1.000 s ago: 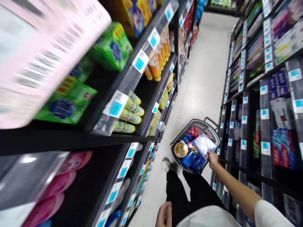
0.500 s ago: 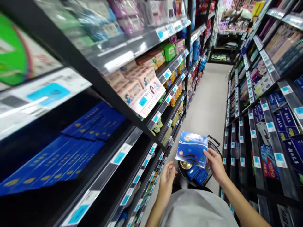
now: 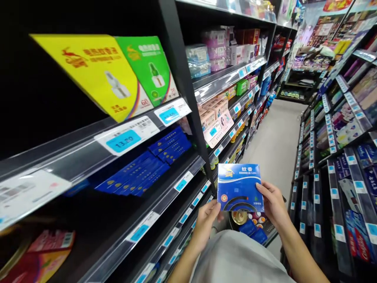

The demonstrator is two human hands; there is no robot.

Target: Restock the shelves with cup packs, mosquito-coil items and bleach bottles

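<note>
The step in hand appears to be holding the flat blue mosquito coil box (image 3: 239, 188) up for a look, its printed front turned toward the wearer. The right hand (image 3: 273, 202) pinches its right edge, thumb on the front and fingers behind; the left hand (image 3: 207, 215) grips the lower left corner, thumb tip at the edge. The box is in front of the body, between the hands, above and partly covering a dark shopping basket (image 3: 270, 228). Any next move calls, I judge, for a light pinch at the edges, since a thin carton could crease or bend.

The carton is square-cornered and shallow, with a slight gloss, and bears a white curved band and printed dark coils. In the basket sit a round, shiny gold lid (image 3: 239, 217) and smooth blue packs (image 3: 253, 232). On the left, a row of slim blue cartons (image 3: 141, 173) leans on a black shelf, below a yellow box (image 3: 103, 72) and a green box (image 3: 149, 68) with crisp edges. Clear, glossy plastic strips front the shelves, holding paper price labels (image 3: 123, 139).
</note>
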